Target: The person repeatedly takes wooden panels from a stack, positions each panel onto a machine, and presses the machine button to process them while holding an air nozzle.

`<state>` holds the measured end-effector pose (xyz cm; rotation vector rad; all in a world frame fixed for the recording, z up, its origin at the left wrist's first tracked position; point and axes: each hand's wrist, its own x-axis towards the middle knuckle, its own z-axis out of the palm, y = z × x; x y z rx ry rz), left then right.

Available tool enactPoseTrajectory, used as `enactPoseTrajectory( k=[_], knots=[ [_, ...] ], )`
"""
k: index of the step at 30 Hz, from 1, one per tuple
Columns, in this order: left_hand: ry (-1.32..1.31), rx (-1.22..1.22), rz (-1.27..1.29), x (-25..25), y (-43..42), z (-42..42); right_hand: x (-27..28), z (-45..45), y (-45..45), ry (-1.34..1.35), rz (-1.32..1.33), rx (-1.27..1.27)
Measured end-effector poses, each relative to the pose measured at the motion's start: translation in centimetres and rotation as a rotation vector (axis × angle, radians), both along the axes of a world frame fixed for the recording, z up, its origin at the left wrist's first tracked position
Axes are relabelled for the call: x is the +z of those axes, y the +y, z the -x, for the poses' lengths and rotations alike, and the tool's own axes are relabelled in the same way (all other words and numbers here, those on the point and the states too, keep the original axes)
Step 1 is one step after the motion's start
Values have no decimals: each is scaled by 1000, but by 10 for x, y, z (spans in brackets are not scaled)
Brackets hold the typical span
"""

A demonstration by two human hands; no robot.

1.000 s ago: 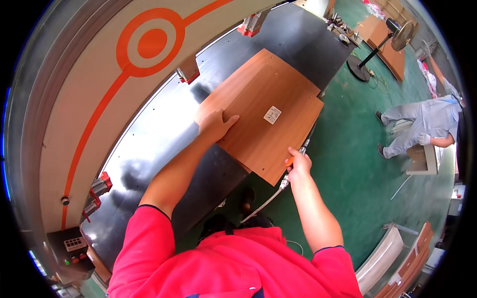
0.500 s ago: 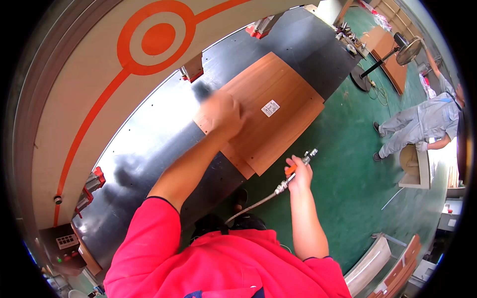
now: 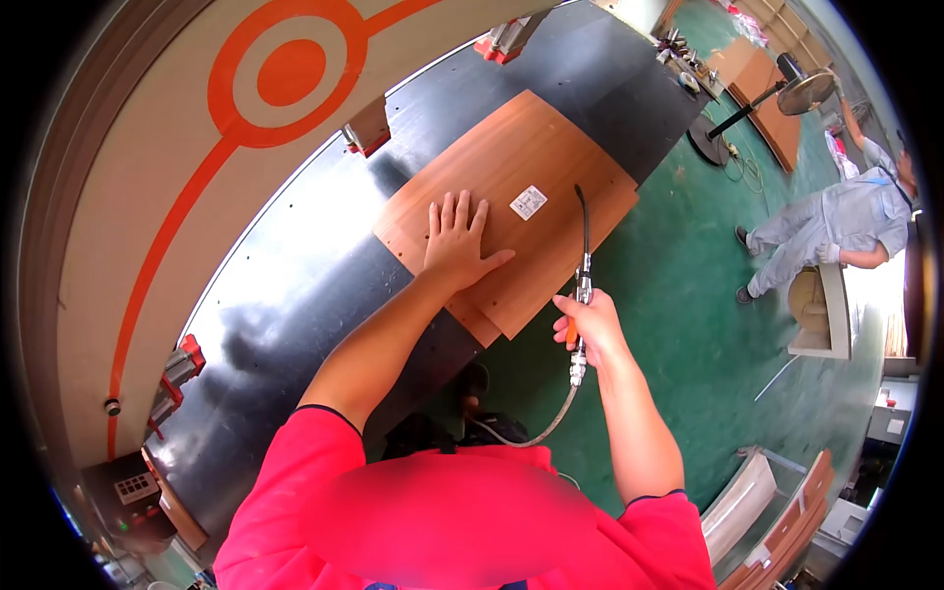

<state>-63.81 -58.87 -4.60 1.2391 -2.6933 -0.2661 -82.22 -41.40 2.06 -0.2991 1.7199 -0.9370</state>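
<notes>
My left hand (image 3: 455, 246) lies flat with spread fingers on a brown wood-grain panel (image 3: 526, 138). A white label (image 3: 528, 203) is stuck on the panel, to the right of that hand. The panel rests on a dark metal table (image 3: 285, 324), and another board edge (image 3: 473, 321) shows beneath its near end. In my right hand (image 3: 593, 323) is an air blow gun (image 3: 584, 285) with an orange trigger, my fingers wrapped round it. Its thin dark nozzle points away from me over the panel's right side. A hose (image 3: 536, 441) runs from its lower end toward my body.
A beige machine beam (image 3: 147, 236) with orange markings runs along the left, with red-footed clamps (image 3: 367, 138) below it. On the right, a person in grey (image 3: 826, 226) stands near a fan (image 3: 806, 93). Boards (image 3: 787, 531) lean at lower right; tools (image 3: 683, 59) lie at the table's far end.
My left hand has gone from a blurred, curled pose to lying flat on the panel. The blow gun has swung upright, its nozzle now visible over the panel. The view has shifted slightly.
</notes>
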Motion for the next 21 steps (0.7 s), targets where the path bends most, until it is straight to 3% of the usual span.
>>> enactPoseTrajectory(
  k=[4,8,12,15,21],
  knots=[
    [-67,9,-29,17,-4,7,14,23,-21,83,-16,82],
    [12,-35,-128,29,-39,41,34,77,-83,478,-81,377],
    [127,-159,-98,8,-67,82,54,101,-142,526,-215,475],
    [134,-88,80,-8,-54,81,55,105,-163,573,-341,582],
    [99,-82,41,-7,-54,79,56,108,-169,602,-374,604]
  ],
)
